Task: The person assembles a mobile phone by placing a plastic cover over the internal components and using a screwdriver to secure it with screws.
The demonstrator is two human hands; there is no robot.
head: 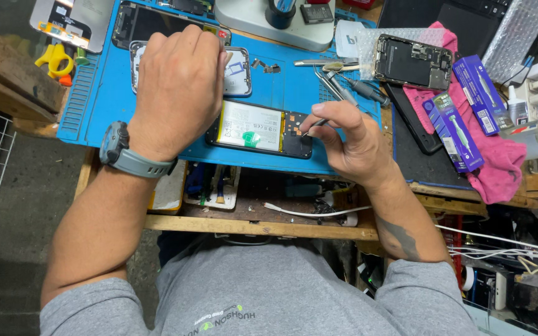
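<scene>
I log the opened phone (259, 130) lying flat on the blue work mat (104, 106), back cover off, with its white battery and the dark board end exposed. All positions below are taken from this phone.

Right hand (350, 140): just right of the phone, fingers pinched closed on a slim metal tool (314, 126) whose tip rests on the board end.

Left hand (179, 87): above the phone's left end, curled palm-down. I cannot tell whether it grips anything beneath.

Beyond the phone's top edge lies a bare frame (241, 71); tweezers (334, 84) sit up and to the right, and a second opened phone (412, 61) farther right on a pink cloth (499, 168).

Handling, in my judgement: light, stiff, thin and fragile. The board parts and battery should not be pressed. I would hold it by the long outer edges of its case.
</scene>
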